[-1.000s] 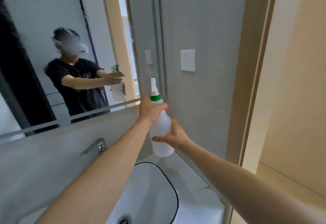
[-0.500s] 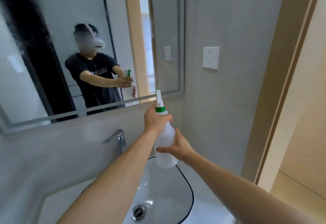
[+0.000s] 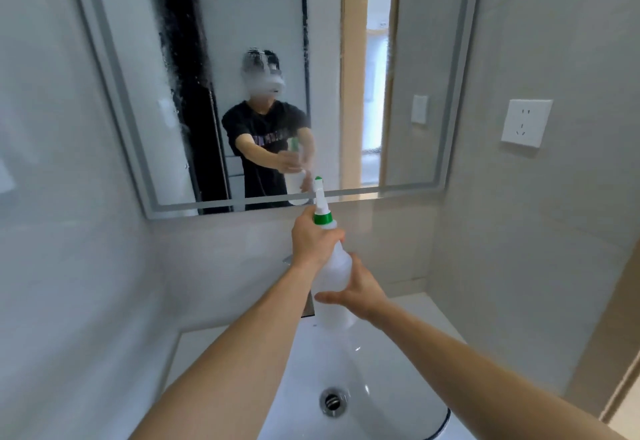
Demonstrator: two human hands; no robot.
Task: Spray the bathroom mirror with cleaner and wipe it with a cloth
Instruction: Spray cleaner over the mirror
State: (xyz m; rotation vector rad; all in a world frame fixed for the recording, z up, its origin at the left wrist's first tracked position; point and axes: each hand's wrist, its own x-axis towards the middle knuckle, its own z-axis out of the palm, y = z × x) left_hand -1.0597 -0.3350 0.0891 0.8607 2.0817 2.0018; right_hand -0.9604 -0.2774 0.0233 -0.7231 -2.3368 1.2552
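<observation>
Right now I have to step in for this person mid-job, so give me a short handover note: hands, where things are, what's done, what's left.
Left hand grips the neck of the spray bottle, just below the green collar. Right hand holds the bottle's lower body from the side.
The bottle is held up over the sink, nozzle aimed at the mirror.
Done: spray mist and droplets already show on the glass, mostly its left and middle part.
Left: finish spraying if needed, then wipe the mirror. No cloth is in view, so find one first.
</observation>
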